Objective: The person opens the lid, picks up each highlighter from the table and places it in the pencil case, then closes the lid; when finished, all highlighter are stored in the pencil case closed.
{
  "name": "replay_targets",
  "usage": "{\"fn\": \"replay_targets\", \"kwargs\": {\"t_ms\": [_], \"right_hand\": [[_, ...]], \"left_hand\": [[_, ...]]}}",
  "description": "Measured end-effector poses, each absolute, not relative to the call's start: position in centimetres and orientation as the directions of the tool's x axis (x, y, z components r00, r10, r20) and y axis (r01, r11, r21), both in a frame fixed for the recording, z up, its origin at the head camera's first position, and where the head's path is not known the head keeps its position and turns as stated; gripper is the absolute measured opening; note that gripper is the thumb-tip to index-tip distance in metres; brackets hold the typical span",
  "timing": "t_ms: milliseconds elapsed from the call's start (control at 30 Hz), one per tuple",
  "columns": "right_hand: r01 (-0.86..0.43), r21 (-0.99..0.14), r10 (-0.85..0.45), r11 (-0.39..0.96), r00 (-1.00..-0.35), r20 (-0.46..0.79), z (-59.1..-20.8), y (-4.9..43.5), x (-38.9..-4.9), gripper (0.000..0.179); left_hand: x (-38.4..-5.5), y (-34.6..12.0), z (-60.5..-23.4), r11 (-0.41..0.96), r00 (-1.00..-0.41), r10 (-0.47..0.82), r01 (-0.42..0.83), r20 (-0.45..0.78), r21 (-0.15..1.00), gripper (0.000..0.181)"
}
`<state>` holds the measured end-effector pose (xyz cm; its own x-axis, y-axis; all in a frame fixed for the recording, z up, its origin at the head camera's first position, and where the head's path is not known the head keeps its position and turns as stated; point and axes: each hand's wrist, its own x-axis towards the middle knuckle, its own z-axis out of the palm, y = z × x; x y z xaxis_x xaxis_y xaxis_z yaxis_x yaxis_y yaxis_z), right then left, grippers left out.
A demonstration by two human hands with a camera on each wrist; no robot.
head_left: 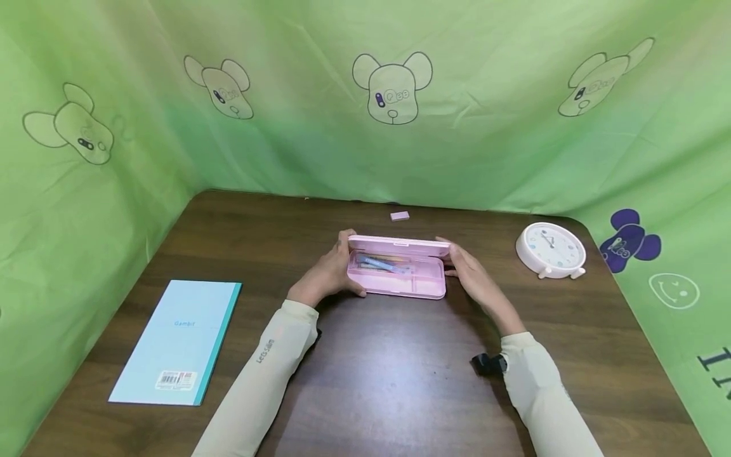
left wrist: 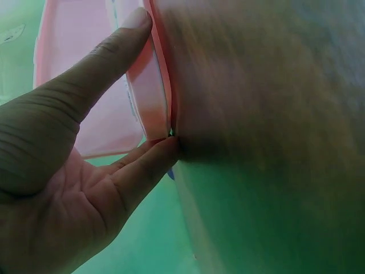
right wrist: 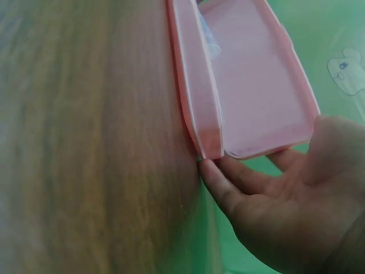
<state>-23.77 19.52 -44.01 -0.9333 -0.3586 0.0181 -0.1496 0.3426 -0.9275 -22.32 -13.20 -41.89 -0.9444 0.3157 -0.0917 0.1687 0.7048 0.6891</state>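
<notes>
A pink pencil case [head_left: 428, 287] lies on the table with its lid [head_left: 400, 245] raised. Inside it, to the left, are a blue pen [head_left: 377, 263] and other slim items too small to make out. My left hand [head_left: 328, 273] grips the case's left end, thumb along the front side and fingers round the back corner, as the left wrist view shows. At the right end, my right hand [head_left: 473, 274] holds the case and lid: the thumb is at the lid's edge, and fingertips [right wrist: 212, 171] touch the case's rear corner.
A small lilac eraser-like block [head_left: 400, 216] lies behind the case. To the right stands a white round clock [head_left: 551, 249], tilted back on the table. A light blue notebook [head_left: 177, 343] lies at the left. Green printed cloth [head_left: 320, 146] hangs around the table's back and sides.
</notes>
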Motion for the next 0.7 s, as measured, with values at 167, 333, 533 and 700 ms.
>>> {"fn": "replay_targets", "kwargs": {"t_ms": [167,333,533,700], "right_hand": [[-0.176,-0.942,-0.45,0.286,-0.893,0.03,-44.3,20.2,-23.9,0.057],[-0.181,-0.919,-0.494,0.35,-0.869,-0.017,-44.0,21.5,-23.8,0.05],[-0.175,-0.911,-0.531,0.373,-0.845,-0.055,-44.3,22.6,-23.9,0.05],[-0.168,-0.934,-0.574,0.317,-0.818,-0.048,-44.4,22.7,-23.9,0.06]], "left_hand": [[-22.5,-13.7,-42.1,0.689,-0.94,0.329,0.178,-0.085,0.702,0.107],[-22.7,-14.2,-42.2,0.66,-0.934,0.349,0.188,-0.075,0.727,0.097],[-22.8,-14.3,-42.1,0.672,-0.927,0.369,0.211,-0.074,0.709,0.086],[-22.7,-13.9,-42.0,0.72,-0.922,0.375,0.221,-0.1,0.658,0.086]]}}
